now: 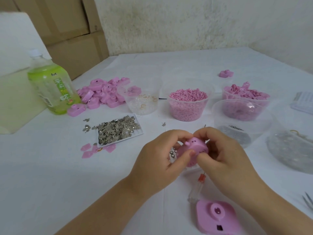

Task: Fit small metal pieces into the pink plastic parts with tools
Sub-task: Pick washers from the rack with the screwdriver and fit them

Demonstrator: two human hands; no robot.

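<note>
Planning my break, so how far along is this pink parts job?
Possibly done: the pile of pink parts beside the bottle, though unconfirmed. In hand: left hand and right hand grip one pink part. Left: the tray of metal pieces is heaped, so plenty remains.

Hands: two – left hand (162, 155), right hand (225, 155). Green bottle (52, 87): one, worktop's left edge. Clear tubs (186, 112): at least four mid-worktop; overlap hides exact count. Metal-piece tray (118, 131): one. Single pink housings: four – held housing (196, 150), near-edge housing (218, 217), far housing (226, 73), housing beside bottle (76, 110). Housing pile (105, 94): too many to count. Clear-handled tool (196, 190): one. Tweezers (308, 200): one, right edge.
</note>
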